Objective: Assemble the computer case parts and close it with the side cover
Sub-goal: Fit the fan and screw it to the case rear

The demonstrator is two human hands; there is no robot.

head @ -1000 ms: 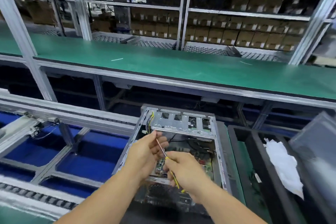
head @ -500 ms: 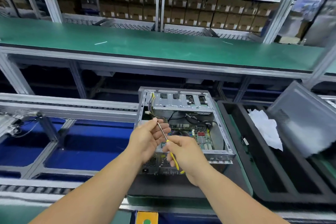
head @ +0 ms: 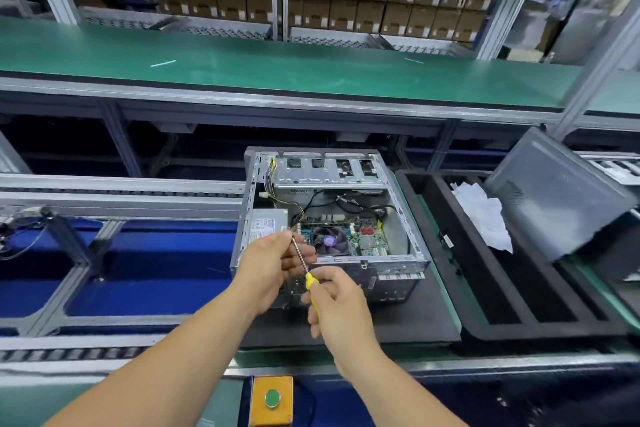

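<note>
R hand (head: 334, 302) grips yellow screwdriver (head: 304, 270) by handle; L hand (head: 273, 263) pinches at its tip (screw there? too small to tell). Computer case (head: 332, 218) lies open on black mat (head: 433, 315), board and PSU fitted. Side cover (head: 554, 191) leans apart, to the right: closing not yet done.

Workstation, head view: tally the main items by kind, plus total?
Open computer case: 1
Screwdriver, held by left hand and right hand: 1
Grey side cover: 1
Black foam tray: 1
White crumpled sheet: 1
Yellow box with green button: 1
Total: 6
</note>
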